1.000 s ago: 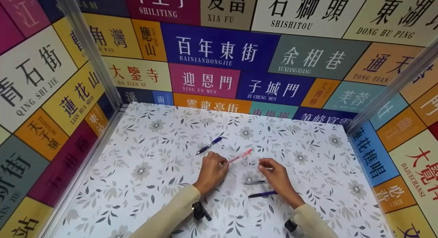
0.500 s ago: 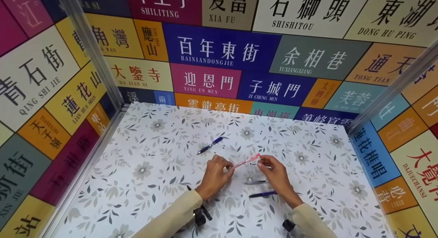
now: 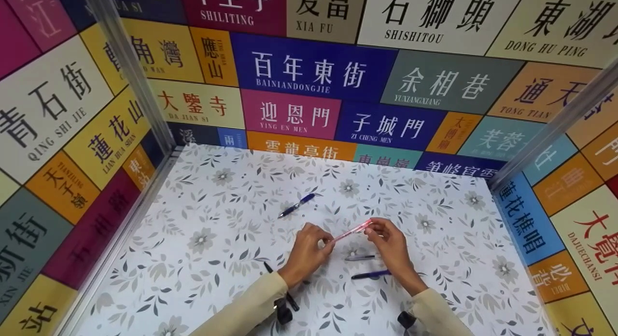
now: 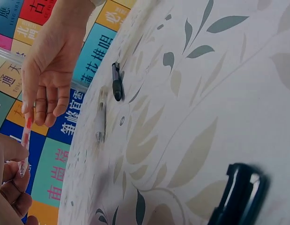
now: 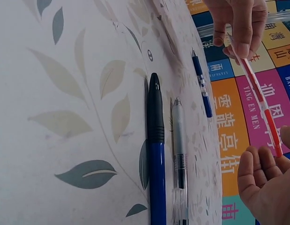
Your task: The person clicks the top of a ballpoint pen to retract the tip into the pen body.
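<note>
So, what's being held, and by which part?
A slim red-and-clear plastic pen: the left hand pinches it near one end, the right hand at the other.

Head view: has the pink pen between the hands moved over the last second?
Yes: judged against the printed flower beyond it, the pink pen has shifted right and slightly down in the picture.

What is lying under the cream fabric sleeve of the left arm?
What looks like one slim black pen shows an end on each side of the sleeve; its middle is covered in the head view.
</note>
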Tool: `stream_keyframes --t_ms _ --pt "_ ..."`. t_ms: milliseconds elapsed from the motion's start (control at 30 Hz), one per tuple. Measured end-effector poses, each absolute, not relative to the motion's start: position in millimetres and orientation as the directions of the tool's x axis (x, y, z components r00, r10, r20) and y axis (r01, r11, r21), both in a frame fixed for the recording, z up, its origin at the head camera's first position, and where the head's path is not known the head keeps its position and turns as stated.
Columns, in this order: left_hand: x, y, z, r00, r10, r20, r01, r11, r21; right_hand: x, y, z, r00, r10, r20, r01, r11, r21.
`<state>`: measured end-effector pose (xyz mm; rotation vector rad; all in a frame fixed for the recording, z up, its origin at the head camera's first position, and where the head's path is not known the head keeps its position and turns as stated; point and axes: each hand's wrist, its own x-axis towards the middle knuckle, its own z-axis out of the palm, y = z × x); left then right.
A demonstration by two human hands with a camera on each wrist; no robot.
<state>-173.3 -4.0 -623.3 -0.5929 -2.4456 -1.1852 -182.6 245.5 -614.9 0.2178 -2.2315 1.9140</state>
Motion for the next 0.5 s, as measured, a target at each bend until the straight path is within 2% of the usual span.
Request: stream_keyframes --t_ms 500 --pt "-168.0 1.1 -626.8 -0.847 0.249 0.47 0.53 0.479 0.7 -174.9 239.8 -609.8 -0.964 0.049 0.262 -0.257 0.087 -0.962"
